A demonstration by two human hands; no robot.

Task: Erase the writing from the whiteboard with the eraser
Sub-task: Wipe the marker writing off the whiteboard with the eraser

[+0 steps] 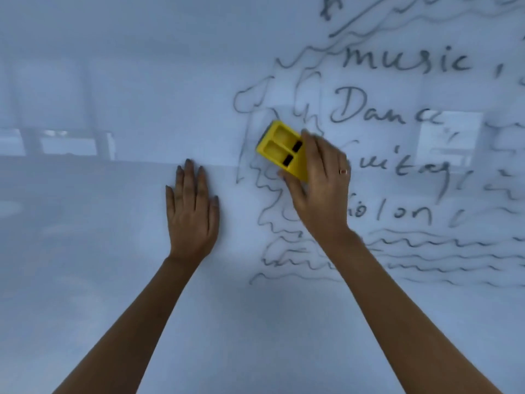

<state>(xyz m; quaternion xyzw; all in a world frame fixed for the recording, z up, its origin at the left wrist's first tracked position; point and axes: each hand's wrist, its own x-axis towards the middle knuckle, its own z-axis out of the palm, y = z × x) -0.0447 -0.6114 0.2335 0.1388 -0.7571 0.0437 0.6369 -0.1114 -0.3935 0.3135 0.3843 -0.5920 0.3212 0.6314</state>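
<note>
Right hand clamped on yellow eraser, pressed to whiteboard at writing's left edge; left hand flat, fingers apart. Risks: smearing ink, missing wavy lines, slipping grip.

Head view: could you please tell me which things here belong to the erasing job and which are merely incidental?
Part of the job:
- yellow eraser, in the grip of the right hand
- whiteboard
- writing, such as "music", with wavy lines around it
- left hand, flat on the board

Incidental:
- ring on the right hand
- faint room reflections in the board
</note>
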